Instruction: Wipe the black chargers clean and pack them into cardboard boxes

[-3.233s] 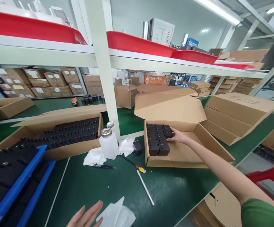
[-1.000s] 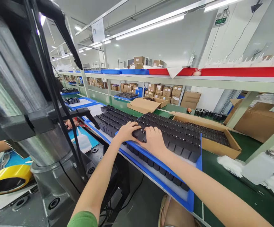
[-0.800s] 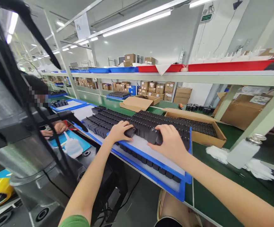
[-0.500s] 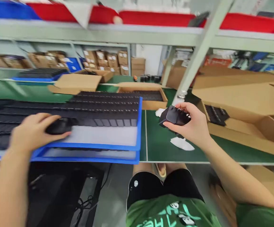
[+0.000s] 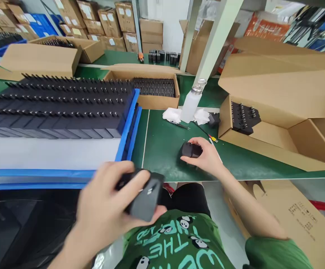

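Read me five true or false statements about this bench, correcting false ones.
1. The left hand and right hand each hold at least one blocky black plastic part. True.
2. Similar parts sit inside the open brown cardboard box on the right. True.
3. The right hand is inside that box. False: it is over the green tabletop.
4. The metal-topped white plastic bottle stands upright. True.
5. The bottle is right of that box. False: it is left of the box.

Smooth matt plastic is seen on block (image 5: 148,198) in left hand (image 5: 105,201); smooth finish on tabletop (image 5: 162,144) below right hand (image 5: 207,157).
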`<state>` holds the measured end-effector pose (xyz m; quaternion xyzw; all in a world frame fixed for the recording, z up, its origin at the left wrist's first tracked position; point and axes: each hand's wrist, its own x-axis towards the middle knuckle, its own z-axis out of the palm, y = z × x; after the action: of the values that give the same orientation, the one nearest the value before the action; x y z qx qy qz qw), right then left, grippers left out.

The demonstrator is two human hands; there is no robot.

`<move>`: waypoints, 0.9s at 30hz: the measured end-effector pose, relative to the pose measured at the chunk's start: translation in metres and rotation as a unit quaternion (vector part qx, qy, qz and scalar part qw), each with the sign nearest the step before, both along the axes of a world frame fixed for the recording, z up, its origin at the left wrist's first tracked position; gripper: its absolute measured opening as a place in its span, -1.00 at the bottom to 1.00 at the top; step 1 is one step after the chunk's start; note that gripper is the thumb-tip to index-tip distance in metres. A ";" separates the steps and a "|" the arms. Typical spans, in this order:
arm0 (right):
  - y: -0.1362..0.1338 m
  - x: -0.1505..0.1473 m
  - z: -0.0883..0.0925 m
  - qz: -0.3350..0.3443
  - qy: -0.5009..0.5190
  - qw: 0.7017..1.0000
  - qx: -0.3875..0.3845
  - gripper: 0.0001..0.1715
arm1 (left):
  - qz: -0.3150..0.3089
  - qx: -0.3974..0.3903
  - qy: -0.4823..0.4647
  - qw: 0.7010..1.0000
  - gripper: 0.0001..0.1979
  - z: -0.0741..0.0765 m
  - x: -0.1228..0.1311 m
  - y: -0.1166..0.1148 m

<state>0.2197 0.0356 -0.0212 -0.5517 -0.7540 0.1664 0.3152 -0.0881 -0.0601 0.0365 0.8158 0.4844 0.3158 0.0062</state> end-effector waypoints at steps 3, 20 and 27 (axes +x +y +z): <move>0.008 0.022 0.006 0.018 -0.006 1.000 0.025 -0.43 | 0.024 0.024 0.085 0.996 -0.51 -0.020 0.053 0.030; -0.044 0.024 -0.022 0.100 -0.113 0.988 0.041 -0.11 | -0.127 -0.282 -0.023 0.951 -0.08 -0.057 0.034 0.074; -0.038 0.019 -0.014 0.105 -0.113 0.988 -0.020 -0.04 | -0.094 -0.283 -0.120 0.947 -0.37 -0.067 0.053 0.073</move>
<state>0.2384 -0.0027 -0.0347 -0.4908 -0.8351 0.1500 0.1979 -0.0351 0.0131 -0.0304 0.7786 0.4704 0.2594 0.3244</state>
